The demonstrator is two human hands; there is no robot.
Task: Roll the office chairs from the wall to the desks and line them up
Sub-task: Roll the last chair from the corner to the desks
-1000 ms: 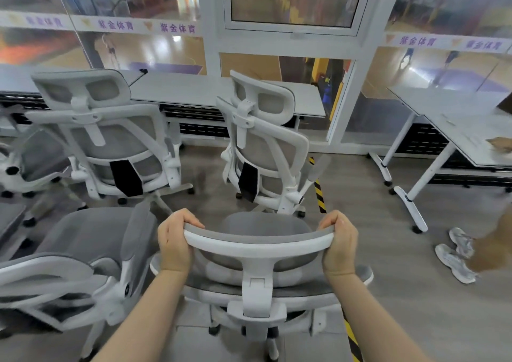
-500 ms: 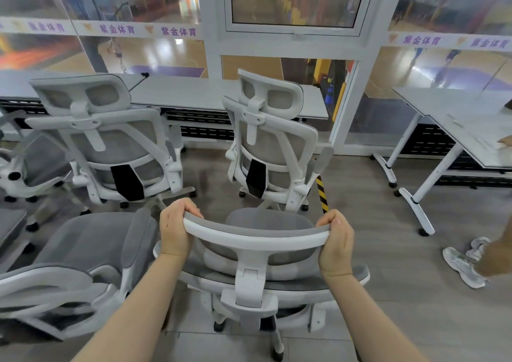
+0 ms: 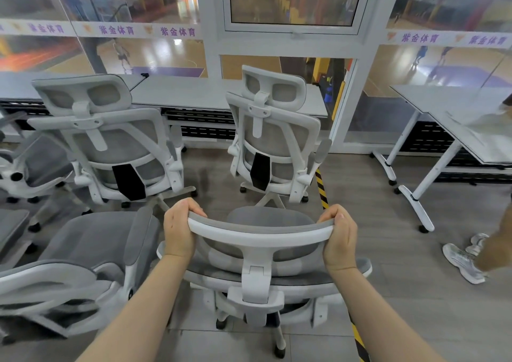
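The two chairs ahead come nearer now. My left hand (image 3: pixel 179 231) and right hand (image 3: pixel 338 239) grip the headrest (image 3: pixel 260 232) of my office chair (image 3: pixel 266 273), just behind the desk (image 3: pixel 210 95).

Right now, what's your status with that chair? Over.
Both hands, left hand and right hand, gripping the headrest of the held chair. Parked chair directly ahead at the long desk. Bystander's shoes to the right.

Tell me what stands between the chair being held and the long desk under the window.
In the head view, one chair with a headrest stands between the held chair and the long desk, its back toward the camera. Bare grey floor lies beside it.
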